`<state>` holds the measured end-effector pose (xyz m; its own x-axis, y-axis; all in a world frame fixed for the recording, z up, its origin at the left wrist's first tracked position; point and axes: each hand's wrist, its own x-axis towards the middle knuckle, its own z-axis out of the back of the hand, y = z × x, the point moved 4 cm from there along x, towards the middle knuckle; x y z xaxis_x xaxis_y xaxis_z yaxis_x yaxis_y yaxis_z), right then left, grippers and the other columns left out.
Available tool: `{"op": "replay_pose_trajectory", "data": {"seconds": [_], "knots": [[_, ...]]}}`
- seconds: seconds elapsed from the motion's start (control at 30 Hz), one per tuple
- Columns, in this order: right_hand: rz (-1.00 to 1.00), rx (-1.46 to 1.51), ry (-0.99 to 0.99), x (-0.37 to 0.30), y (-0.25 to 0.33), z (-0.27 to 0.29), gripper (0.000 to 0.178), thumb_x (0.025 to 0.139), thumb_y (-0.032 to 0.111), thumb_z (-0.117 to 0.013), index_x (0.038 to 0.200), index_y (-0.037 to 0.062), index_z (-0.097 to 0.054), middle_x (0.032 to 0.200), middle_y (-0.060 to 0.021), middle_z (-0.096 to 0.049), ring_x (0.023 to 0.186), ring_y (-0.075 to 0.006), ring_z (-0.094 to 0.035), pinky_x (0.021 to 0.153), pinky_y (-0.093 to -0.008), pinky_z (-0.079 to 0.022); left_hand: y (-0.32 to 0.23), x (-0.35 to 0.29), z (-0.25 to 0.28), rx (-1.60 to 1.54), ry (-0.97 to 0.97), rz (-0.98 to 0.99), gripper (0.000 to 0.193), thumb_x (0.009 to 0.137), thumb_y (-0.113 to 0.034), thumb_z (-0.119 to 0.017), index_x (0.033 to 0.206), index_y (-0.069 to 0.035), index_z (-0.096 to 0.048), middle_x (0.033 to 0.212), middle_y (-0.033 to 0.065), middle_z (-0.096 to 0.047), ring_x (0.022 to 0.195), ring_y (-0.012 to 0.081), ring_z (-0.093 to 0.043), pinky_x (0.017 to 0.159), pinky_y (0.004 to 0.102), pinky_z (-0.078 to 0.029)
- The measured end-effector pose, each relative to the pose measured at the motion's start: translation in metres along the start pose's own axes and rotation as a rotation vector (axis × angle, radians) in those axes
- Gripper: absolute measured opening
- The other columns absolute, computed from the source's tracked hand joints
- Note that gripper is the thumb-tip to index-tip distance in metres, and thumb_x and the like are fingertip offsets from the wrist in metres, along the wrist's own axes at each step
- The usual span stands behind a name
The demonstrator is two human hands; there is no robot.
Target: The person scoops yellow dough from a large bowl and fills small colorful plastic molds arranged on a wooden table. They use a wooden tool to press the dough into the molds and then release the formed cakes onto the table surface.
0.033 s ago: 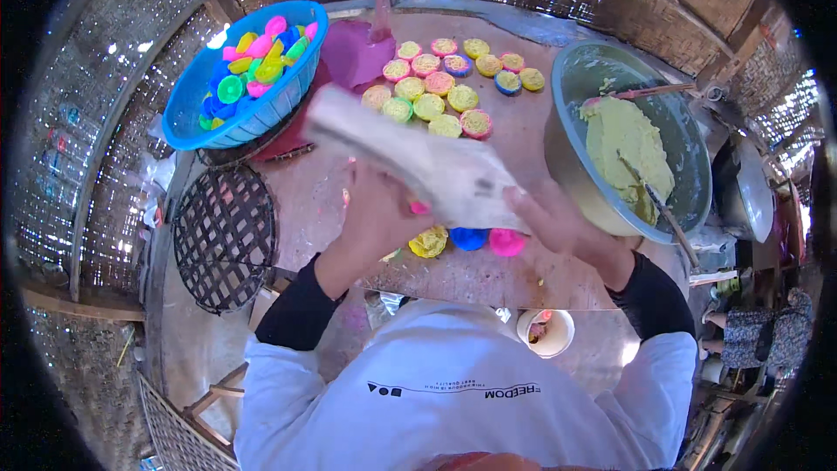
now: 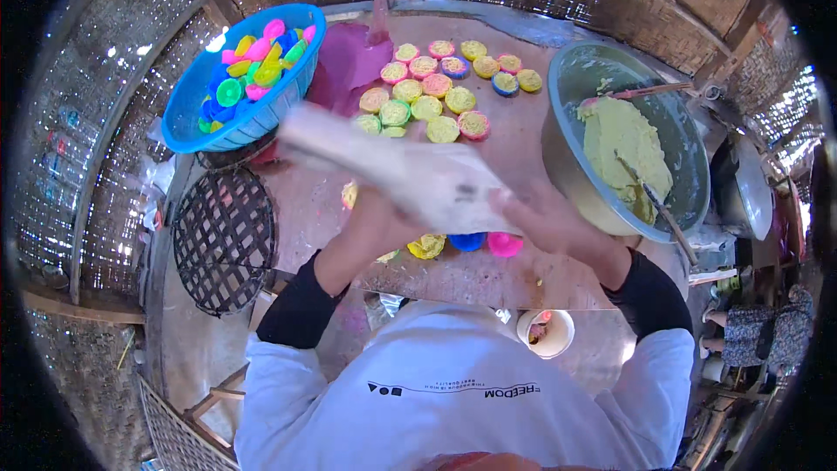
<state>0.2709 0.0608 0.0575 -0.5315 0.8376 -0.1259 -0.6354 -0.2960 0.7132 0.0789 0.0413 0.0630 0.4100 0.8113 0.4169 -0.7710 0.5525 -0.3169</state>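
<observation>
A long whitish bag-like thing (image 2: 418,173), blurred by motion, slants across the middle above the table. My right hand (image 2: 554,222) grips its right end, thumb on top. Below its middle, my left hand (image 2: 370,231) is partly covered by it, and the left fingers are hidden. Just under the bag sit a yellow cup (image 2: 427,246) with rough yellow filling, a blue cup (image 2: 467,242) and a bright pink cup (image 2: 505,244). Farther off stand rows of small coloured cups (image 2: 438,85) filled with pale yellow, stringy-topped dough.
At the far left, a blue basket (image 2: 296,92) holds many coloured plastic cups. A large basin (image 2: 567,157) at right contains pale yellow-green dough (image 2: 623,144) and sticks. A dark woven lattice (image 2: 225,240) lies left. Below the table edge stands a white bucket (image 2: 558,340). Another person (image 2: 763,336) is far right.
The bag's upper left end has swung left and slightly down, uncovering more filled cups behind it. A bit of pink beside my left hand is now hidden.
</observation>
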Motion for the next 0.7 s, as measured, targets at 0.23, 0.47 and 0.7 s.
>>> {"op": "replay_pose_trajectory", "data": {"seconds": [0.23,0.47,0.7], "knots": [[0.91,-0.526,-0.818,0.006,0.071,0.053,0.054,0.076,0.056,-0.053,0.076,0.0021,-0.06,0.063,-0.0117,-0.057,0.055,-0.0309,-0.057,0.056,-0.0407,-0.045,-0.029,0.008,0.02,-0.554,-0.152,-0.015,0.026,0.077,-0.017,-0.064,0.102,-0.008,-0.062,0.099,0.0082,-0.063,0.088,0.0216,-0.061,0.079,0.0329,-0.048],[0.588,0.826,-0.565,0.056,0.11,0.083,0.038,0.087,0.039,-0.043,0.1,0.004,-0.05,0.064,-0.0048,-0.052,0.056,-0.0172,-0.053,0.052,-0.0312,-0.042,-0.023,0.027,0.024,0.094,-0.002,-0.28,0.028,0.075,-0.02,-0.057,0.1,-0.006,-0.055,0.06,0.0077,-0.054,0.054,0.026,-0.056,0.053,0.037,-0.043],[0.416,0.227,-0.333,-0.016,0.136,0.061,0.043,0.075,0.015,-0.06,0.106,-0.0036,-0.036,0.078,-0.0092,-0.05,0.066,-0.0197,-0.054,0.055,-0.0312,-0.043,-0.042,0.015,0.07,0.317,0.15,-0.386,0.034,0.068,-0.031,-0.063,0.096,-0.012,-0.057,0.057,0.0061,-0.053,0.052,0.0211,-0.056,0.049,0.0352,-0.041]]}}
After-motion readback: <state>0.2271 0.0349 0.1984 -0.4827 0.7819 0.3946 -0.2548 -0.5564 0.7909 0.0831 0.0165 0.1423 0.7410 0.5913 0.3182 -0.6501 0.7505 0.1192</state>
